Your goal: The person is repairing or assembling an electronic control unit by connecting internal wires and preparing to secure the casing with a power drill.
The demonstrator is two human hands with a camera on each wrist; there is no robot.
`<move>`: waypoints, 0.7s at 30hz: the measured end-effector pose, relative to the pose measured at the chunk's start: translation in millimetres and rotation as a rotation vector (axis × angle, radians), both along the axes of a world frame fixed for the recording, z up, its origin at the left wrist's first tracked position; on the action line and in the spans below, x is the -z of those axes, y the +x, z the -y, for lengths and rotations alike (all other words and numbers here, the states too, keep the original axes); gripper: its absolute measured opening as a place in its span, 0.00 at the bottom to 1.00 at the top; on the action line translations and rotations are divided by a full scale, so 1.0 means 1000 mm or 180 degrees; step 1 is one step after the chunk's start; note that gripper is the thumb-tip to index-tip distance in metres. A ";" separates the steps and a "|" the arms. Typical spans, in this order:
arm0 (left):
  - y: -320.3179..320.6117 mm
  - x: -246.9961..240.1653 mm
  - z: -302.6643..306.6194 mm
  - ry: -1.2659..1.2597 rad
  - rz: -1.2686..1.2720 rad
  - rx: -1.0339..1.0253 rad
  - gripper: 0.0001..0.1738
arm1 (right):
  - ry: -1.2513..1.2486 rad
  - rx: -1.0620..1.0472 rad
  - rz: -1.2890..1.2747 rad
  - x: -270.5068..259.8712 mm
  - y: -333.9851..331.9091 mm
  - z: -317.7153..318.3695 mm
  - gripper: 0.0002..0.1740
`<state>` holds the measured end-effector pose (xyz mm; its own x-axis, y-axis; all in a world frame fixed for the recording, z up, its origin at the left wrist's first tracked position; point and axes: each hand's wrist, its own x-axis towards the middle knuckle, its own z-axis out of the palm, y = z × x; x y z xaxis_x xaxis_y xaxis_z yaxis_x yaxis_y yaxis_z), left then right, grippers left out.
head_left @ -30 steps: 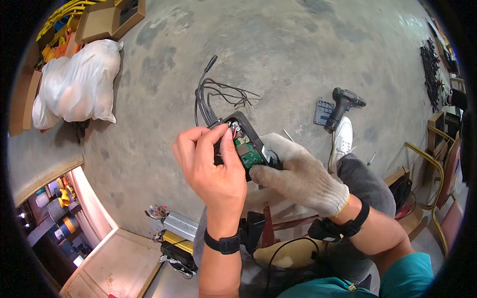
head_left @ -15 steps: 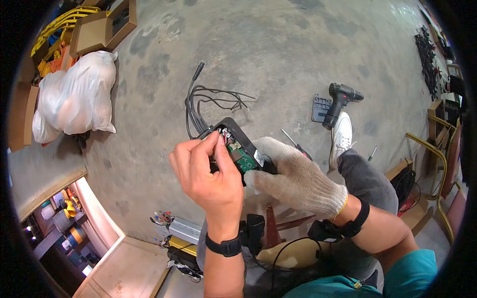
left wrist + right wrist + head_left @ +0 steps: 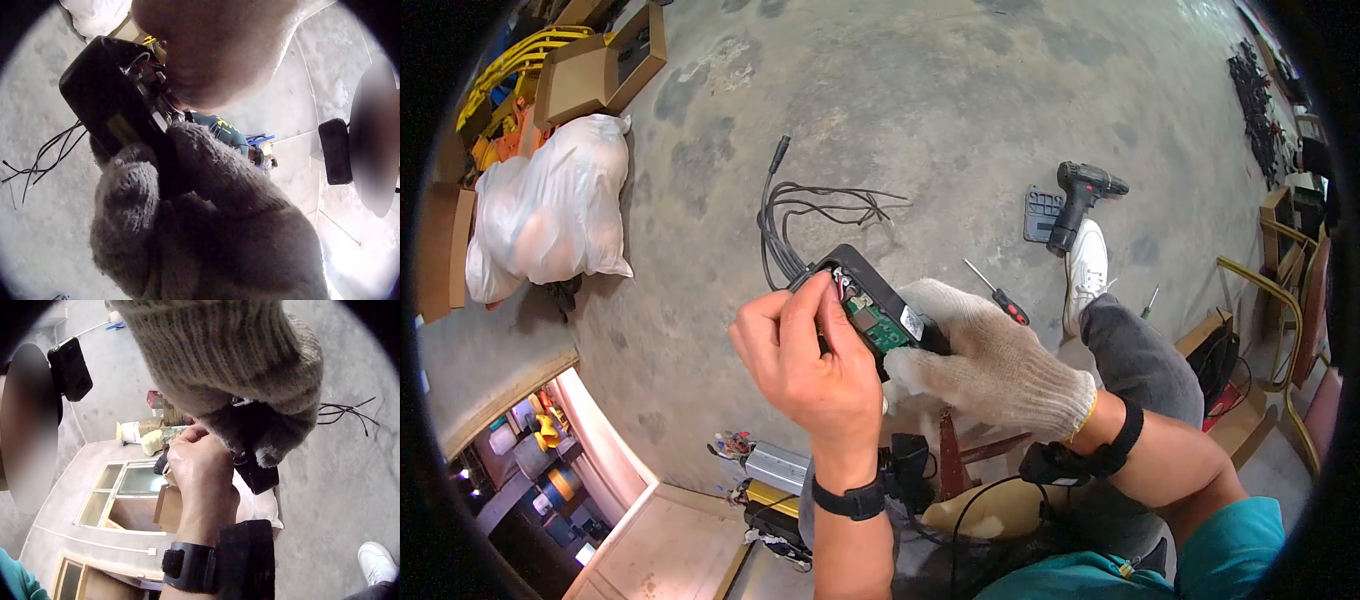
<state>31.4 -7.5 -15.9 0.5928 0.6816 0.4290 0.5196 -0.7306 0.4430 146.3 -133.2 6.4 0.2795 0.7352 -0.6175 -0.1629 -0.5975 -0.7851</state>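
A black box point(image 3: 872, 272) with a green circuit board point(image 3: 884, 331) inside is held in the air. My gloved right hand point(image 3: 998, 374) grips its lower end, fingers along the side and thumb near the board. With bare thumb and fingers, my left hand point(image 3: 812, 360) pinches thin wires at the other end; the fingertips partly hide them. Black cables point(image 3: 771, 225) extend from that end. In the left wrist view the bare hand point(image 3: 219, 50) hangs over the opening of the box point(image 3: 94, 84). The right wrist view has the glove point(image 3: 250, 369) round the box point(image 3: 261, 478).
On the floor lie a red-and-black screwdriver point(image 3: 1007, 307), a cordless drill point(image 3: 1078, 200) and a grey bit case point(image 3: 1042, 214), near a white shoe point(image 3: 1088, 265). White bags point(image 3: 550, 205) and cardboard boxes stand at left. Metal-cased units point(image 3: 777, 467) lie at lower left.
Both hands and the box have shifted slightly left in the head view, which has itself moved a little. The screwdriver beyond the glove has come into fuller view. Both holds look the same.
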 end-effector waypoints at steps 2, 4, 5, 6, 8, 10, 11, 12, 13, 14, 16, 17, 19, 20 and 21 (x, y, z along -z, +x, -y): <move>0.000 0.000 -0.001 -0.0040 0.0043 0.0041 0.09 | 0.0082 -0.0015 0.0022 0.003 -0.001 0.001 0.23; 0.000 -0.001 -0.002 -0.0068 0.0102 0.0071 0.08 | 0.0110 -0.0004 0.0065 0.002 -0.001 0.001 0.23; 0.000 -0.001 -0.002 -0.0095 0.0162 0.0085 0.08 | 0.0140 -0.0008 0.0109 0.002 -0.001 0.001 0.23; 0.000 -0.002 -0.001 -0.0097 0.0157 0.0096 0.08 | 0.0139 0.0003 0.0104 0.003 -0.001 0.001 0.23; 0.000 -0.004 0.001 -0.0395 0.0158 -0.0075 0.10 | 0.0291 0.0042 0.0093 0.006 -0.002 0.002 0.22; 0.000 -0.006 0.001 -0.0398 0.0148 -0.0093 0.09 | 0.0289 0.0052 0.0097 0.007 -0.002 0.002 0.23; 0.000 -0.006 0.001 -0.0400 0.0141 -0.0117 0.09 | 0.0290 0.0054 0.0104 0.007 -0.003 0.003 0.23; 0.000 -0.005 0.000 -0.0399 0.0141 -0.0115 0.09 | 0.0290 0.0056 0.0104 0.009 -0.003 0.003 0.23; 0.000 -0.003 -0.001 -0.0248 0.0124 -0.0027 0.08 | 0.0292 0.0035 0.0167 0.011 -0.004 0.003 0.23; -0.001 -0.002 -0.003 -0.0096 0.0103 0.0062 0.06 | 0.0293 0.0013 0.0227 0.012 -0.005 0.004 0.23; 0.000 -0.004 -0.001 -0.0205 0.0089 -0.0003 0.08 | 0.0302 0.0025 0.0176 0.011 -0.004 0.003 0.24; 0.000 -0.005 0.000 -0.0313 0.0075 -0.0066 0.09 | 0.0311 0.0038 0.0125 0.010 -0.003 0.003 0.24; 0.000 -0.005 0.000 -0.0283 0.0072 -0.0057 0.09 | 0.0263 0.0035 0.0084 0.008 -0.002 0.002 0.24; 0.000 -0.005 0.000 -0.0253 0.0070 -0.0048 0.09 | 0.0216 0.0030 0.0044 0.007 -0.002 0.002 0.24; 0.000 -0.005 0.000 -0.0251 0.0068 -0.0050 0.09 | 0.0218 0.0028 0.0042 0.006 -0.001 0.001 0.24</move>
<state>31.2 -7.1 -11.0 0.5731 0.7229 0.3859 0.5205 -0.6849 0.5099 145.1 -134.3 0.7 0.2941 0.7730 -0.5622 -0.1572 -0.5410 -0.8262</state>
